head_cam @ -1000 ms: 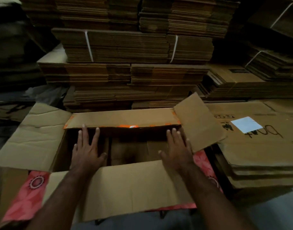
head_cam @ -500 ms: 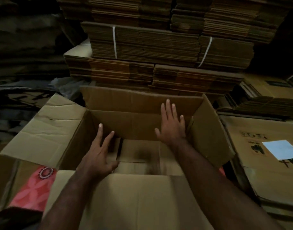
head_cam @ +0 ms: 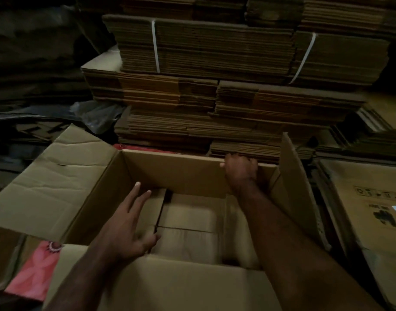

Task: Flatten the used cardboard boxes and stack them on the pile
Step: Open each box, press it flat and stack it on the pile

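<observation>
Right hand [head_cam: 239, 170] moved up, now curled over far wall of open brown cardboard box [head_cam: 170, 169], frame centre; left hand [head_cam: 125, 230] flat-fingered inside, holding nothing. Prob light, bendy; grab rims.

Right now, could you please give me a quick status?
Right hand grips box far rim. Left hand open inside. Box unflattened, flaps out.

My right hand's [head_cam: 241, 170] fingertips vanish behind the box's [head_cam: 177, 169] far wall. The near flap [head_cam: 181, 286] runs off the bottom edge. Printing on the flat carton [head_cam: 372, 212] at right is too dim to read.
</observation>
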`<state>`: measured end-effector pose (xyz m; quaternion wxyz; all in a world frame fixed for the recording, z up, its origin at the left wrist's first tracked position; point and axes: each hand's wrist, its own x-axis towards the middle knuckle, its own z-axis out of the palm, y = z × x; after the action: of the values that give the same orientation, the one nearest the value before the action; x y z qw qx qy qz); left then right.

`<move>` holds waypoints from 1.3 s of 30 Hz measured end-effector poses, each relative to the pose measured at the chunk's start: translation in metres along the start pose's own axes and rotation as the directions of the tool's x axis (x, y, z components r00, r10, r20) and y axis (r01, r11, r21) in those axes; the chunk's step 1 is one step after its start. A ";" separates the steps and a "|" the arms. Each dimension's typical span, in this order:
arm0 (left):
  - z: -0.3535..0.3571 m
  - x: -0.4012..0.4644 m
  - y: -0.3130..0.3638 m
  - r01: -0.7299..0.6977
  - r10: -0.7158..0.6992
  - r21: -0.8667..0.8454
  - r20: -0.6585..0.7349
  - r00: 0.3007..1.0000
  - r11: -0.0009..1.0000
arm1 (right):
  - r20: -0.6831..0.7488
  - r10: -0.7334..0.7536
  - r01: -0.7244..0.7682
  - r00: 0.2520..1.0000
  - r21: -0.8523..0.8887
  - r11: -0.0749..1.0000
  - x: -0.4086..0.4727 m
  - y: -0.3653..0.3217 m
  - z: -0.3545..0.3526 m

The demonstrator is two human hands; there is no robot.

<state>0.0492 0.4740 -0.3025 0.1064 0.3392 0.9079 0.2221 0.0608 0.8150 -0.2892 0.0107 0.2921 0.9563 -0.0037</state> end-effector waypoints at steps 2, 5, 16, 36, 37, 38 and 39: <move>0.000 0.002 -0.001 0.000 0.000 -0.009 -0.003 1.000 1.000 | -0.007 0.005 -0.005 1.000 -0.021 1.000 0.001 0.001 0.000; -0.001 0.003 -0.003 0.005 -0.006 -0.015 -0.005 1.000 1.000 | -0.002 0.006 -0.006 1.000 -0.017 1.000 0.000 0.002 0.000; -0.001 0.008 -0.006 0.021 -0.025 0.071 0.056 0.998 0.997 | 0.083 -0.098 0.079 0.992 0.204 0.976 -0.102 -0.019 -0.019; -0.113 -0.088 0.064 -0.464 0.373 0.242 0.342 0.863 0.852 | -0.078 -0.161 0.154 0.984 -0.094 0.984 -0.327 -0.077 -0.128; -0.121 -0.087 0.063 -0.438 0.387 0.339 0.210 0.898 0.833 | -0.181 -0.095 0.082 0.979 -0.074 0.994 -0.321 -0.070 -0.137; -0.127 -0.085 0.062 -0.375 0.383 0.399 0.063 0.922 0.837 | -0.269 -0.012 0.003 0.963 -0.031 1.000 -0.314 -0.063 -0.142; -0.131 -0.084 0.059 -0.292 0.356 0.429 -0.074 0.932 0.855 | -0.328 0.088 -0.085 0.940 0.023 0.996 -0.308 -0.055 -0.144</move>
<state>0.0999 0.4145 -0.1557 -0.0753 0.4845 0.8691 0.0659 0.2825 0.5996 -0.1380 -0.1501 0.3302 0.9310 0.0415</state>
